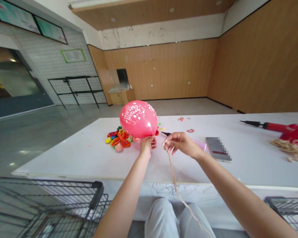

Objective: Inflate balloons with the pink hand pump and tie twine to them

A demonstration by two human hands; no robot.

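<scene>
An inflated red balloon (139,118) with white "Happy Birthday" print rises just above the table. My left hand (148,144) is closed around the balloon's neck at its lower right. My right hand (180,144), a little to the right, pinches a length of beige twine (173,172) between thumb and fingers. From there the twine hangs over the table edge and down across my lap. Several uninflated balloons (123,140) in mixed colours lie heaped behind and left of my left hand. A pink pump (200,144) with a dark nozzle is partly hidden behind my right hand.
On the white table (89,162), a phone-like grey slab (217,148) lies right of my right hand. Farther right are a red pump (275,127), a red bottle (295,134) and a twine bundle (290,150). Wire carts (64,205) flank my legs.
</scene>
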